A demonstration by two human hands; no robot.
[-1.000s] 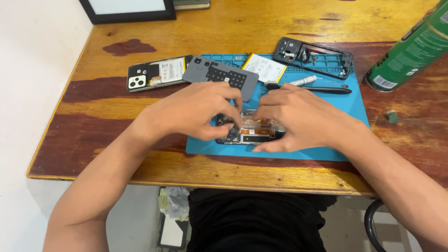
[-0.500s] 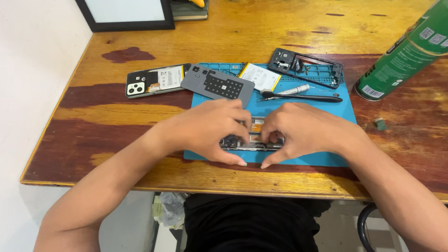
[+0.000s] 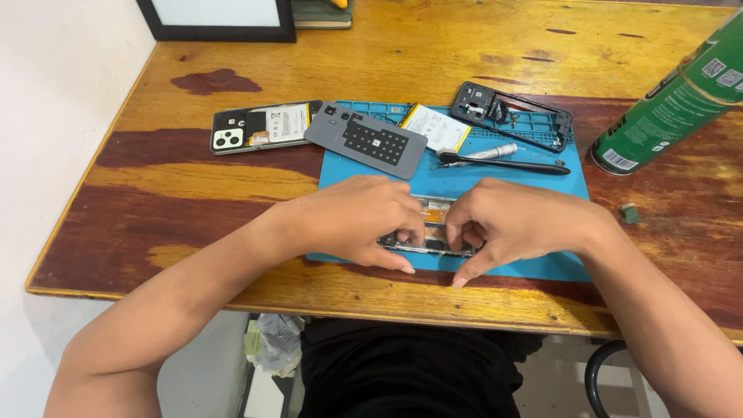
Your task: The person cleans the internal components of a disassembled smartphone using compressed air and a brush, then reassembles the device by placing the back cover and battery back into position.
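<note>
fingertips of left hand and right hand curled together and pressed down on opened phone, pinching its near edge from both sides; thumbs tucked under, out of clear view. phone flat on blue work mat, near front edge of wooden table, mostly hidden under both hands, only a strip of frame and an orange ribbon part showing between them.

beyond hands on mat: grey back cover, yellow-edged battery, black tool lying crosswise with a small silver pen-like piece just behind it, black inner frame at far edge. off mat, left: second phone lying open-backed. far right: green spray can tilted into view, small green bit on table beside mat.

risks judged from present state: uneven pressure from two hands could flex or crack the exposed board or screen; exposed ribbon close to fingertips, liable to tear or crease if snagged; phone near table edge, could slide off mat if grip slips; loose parts close behind knuckles, easily knocked.
</note>
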